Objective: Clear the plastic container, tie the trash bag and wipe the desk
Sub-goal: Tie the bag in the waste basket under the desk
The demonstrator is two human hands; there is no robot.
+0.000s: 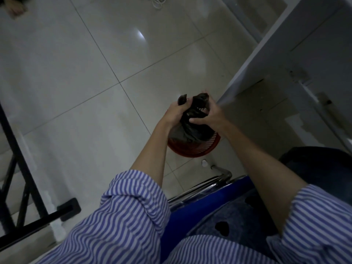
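Left hand [176, 112] and right hand [213, 116] clench the trash bag [192, 121], hiding its neck.

The supporting surface is a floor of large, pale, glossy tiles [80, 77] with thin dark grout lines and a bright light reflection toward the far centre. A red mesh basket [194, 147] stands directly on it at centre right, close beside the foot of a white desk panel [270, 46]. Just near of the basket a chrome chair base [222, 173] meets the tiles. At near left a black metal frame [21, 168] rests on the floor, ending in a flat black foot [69, 208]. A coil of white cable [157, 0] lies at the far edge.
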